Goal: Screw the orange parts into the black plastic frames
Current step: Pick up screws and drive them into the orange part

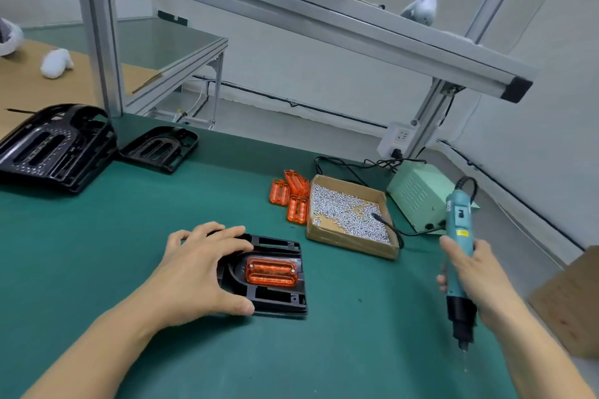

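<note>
A black plastic frame (275, 295) lies flat on the green mat with an orange part (271, 271) seated in its middle; a screw head shows at each end of the part. My left hand (201, 272) grips the frame's left side, fingers over its top edge and thumb at its near edge. My right hand (476, 275) holds a teal electric screwdriver (457, 256) upright, bit pointing down, well to the right of the frame. Loose orange parts (293, 196) lie beyond the frame.
A cardboard tray of small silver screws (350, 215) sits right of the orange parts, with a pale green power supply (418, 196) behind it. Stacked black frames (55, 146) and a single frame (160, 147) stand at the far left. A cardboard box (573, 298) is at the right edge.
</note>
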Demonstrator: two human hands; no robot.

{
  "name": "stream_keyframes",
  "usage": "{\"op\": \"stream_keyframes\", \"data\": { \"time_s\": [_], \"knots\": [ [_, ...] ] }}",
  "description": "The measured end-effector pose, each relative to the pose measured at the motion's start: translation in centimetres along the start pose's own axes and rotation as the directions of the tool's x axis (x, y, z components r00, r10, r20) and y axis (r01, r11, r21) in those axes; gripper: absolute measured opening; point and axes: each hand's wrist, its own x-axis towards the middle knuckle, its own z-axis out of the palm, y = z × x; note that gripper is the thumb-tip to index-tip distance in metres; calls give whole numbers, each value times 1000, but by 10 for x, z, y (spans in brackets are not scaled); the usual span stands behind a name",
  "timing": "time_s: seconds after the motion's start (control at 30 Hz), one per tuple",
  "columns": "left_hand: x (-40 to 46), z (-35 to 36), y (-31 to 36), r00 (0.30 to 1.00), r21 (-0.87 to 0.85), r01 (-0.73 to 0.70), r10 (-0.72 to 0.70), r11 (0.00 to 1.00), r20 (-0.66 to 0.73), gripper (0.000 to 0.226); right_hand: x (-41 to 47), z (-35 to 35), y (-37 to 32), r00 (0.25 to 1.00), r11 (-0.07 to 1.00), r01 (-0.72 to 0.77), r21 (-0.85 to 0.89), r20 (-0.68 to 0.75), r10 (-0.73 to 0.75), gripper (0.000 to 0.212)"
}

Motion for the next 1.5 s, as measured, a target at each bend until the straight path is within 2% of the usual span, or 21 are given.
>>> {"op": "stream_keyframes", "data": {
  "time_s": [0.03, 0.1, 0.2, 0.3, 0.43, 0.63, 0.7, 0.9, 1.17, 1.3, 1.5],
  "knots": [
    [0, 0, 0, 1000, 1, 0, 0, 1000, 1, 97, 0, 1, 5, 1000, 988, -9, -155, 6, 10, 35],
    [0, 0, 0, 1000, 1, 0, 0, 1000, 4, 97, 0, 5, 12, 1000, 887, 0, -462, 22, 11, 37],
    [0, -1, 1, 1000, -2, 1, -1, 1000, 7, 97, 2, 12, 16, 1000, 699, 10, -715, 22, 8, 41],
    [0, -1, 1, 1000, -8, 2, -2, 1000, 0, 97, 6, 17, 15, 1000, 567, 17, -824, 2, -26, 39],
    [0, -2, 2, 1000, -21, -1, 1, 1000, -7, 98, 14, 22, 16, 996, 456, 27, -889, -15, -88, 38],
    [-1, -3, 3, 1000, -10, -7, 7, 1000, -12, 99, 26, 20, 14, 995, 355, 29, -934, -8, -102, 33],
    [-1, -2, 3, 1000, -10, -6, 6, 1000, -17, 98, 32, 17, 12, 998, 371, 35, -928, 13, -61, 31],
    [-1, -2, 3, 1000, -23, -11, 10, 1000, -26, 97, 42, 4, 11, 964, 617, 40, -786, 193, 183, 28],
    [-1, -2, 4, 999, -25, -13, 12, 1000, -31, 98, 40, -2, 3, 908, 718, 8, -695, 306, 286, 36],
    [-1, -3, 4, 1000, -14, -8, 8, 1000, -22, 99, 40, -2, -1, 889, 720, 20, -694, 342, 305, 39],
    [0, -2, 3, 1000, 9, -19, 19, 1000, -20, 100, 38, 2, 2, 909, 676, 47, -735, 313, 277, 50]
  ]
}}
